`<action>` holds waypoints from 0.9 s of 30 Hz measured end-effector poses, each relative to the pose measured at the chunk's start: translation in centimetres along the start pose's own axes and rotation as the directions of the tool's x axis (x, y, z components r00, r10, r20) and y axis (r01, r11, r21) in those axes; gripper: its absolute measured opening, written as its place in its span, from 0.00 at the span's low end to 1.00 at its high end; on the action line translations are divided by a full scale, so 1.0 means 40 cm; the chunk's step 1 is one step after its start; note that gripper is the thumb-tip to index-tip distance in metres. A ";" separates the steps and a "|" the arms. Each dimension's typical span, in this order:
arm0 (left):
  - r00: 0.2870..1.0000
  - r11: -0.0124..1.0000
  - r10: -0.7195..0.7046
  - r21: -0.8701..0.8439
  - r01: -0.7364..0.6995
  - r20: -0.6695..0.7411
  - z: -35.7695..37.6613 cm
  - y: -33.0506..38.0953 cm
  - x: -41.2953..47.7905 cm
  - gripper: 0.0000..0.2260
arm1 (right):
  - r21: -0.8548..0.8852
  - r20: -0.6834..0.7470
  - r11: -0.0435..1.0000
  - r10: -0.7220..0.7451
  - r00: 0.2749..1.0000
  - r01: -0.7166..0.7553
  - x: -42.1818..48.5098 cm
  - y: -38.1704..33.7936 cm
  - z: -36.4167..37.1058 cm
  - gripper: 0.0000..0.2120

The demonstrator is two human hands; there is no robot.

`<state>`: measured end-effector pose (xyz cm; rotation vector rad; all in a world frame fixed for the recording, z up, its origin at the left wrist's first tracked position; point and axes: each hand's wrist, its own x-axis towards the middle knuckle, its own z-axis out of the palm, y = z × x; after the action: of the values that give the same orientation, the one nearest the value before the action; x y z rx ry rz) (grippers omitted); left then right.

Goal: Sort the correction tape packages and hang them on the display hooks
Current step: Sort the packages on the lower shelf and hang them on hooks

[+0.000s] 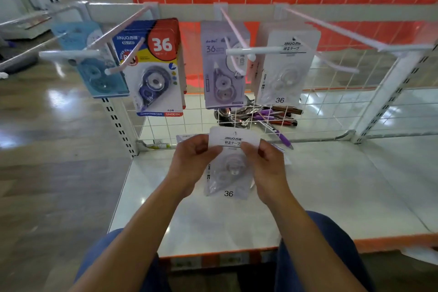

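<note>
Above the white shelf (331, 192), both hands grip one white correction tape package (228, 193) upright: the left hand (192, 161) pinches its left edge, the right hand (265, 168) its right edge, thumbs on the front. Behind it, four groups hang on the display hooks (260, 50) — pale blue packages (94, 73), blue-and-red packages (154, 66), lilac packages (220, 73) and, rightmost, matching white packages (288, 71).

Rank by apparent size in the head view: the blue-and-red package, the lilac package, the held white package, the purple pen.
1. blue-and-red package
2. lilac package and held white package, too alike to rank; the held one is nearer
3. purple pen
</note>
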<state>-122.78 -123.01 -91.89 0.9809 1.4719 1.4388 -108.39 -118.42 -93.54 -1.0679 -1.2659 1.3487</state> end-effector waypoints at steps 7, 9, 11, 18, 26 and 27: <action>0.997 0.995 0.083 -0.056 -0.083 -0.002 0.016 0.084 -0.043 0.08 | 0.125 -0.004 0.988 -0.087 0.996 0.087 -0.045 -0.112 -0.003 0.11; 0.993 0.992 0.115 -0.056 -0.115 0.004 0.027 0.110 -0.050 0.08 | 0.141 -0.020 0.983 -0.118 0.993 0.120 -0.049 -0.142 -0.011 0.09; 0.990 0.989 0.142 -0.054 -0.141 0.022 0.046 0.139 -0.053 0.09 | 0.150 -0.048 0.977 -0.143 0.989 0.149 -0.049 -0.173 -0.027 0.09; 0.953 0.957 0.288 -0.003 -0.289 0.099 0.153 0.221 -0.070 0.12 | 0.130 -0.160 0.937 -0.302 0.940 0.324 -0.050 -0.274 -0.116 0.05; 0.834 0.832 0.523 0.110 -0.544 0.173 0.242 0.281 -0.095 0.13 | 0.157 -0.235 0.877 -0.413 0.880 0.454 -0.072 -0.333 -0.213 0.07; 0.827 0.822 0.535 0.120 -0.557 0.172 0.250 0.284 -0.095 0.12 | 0.153 -0.237 0.875 -0.418 0.877 0.459 -0.070 -0.337 -0.220 0.06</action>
<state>-112.34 -122.69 -80.31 1.6768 1.2773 1.6197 -98.25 -119.92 -80.82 -0.6917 -1.1096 0.9709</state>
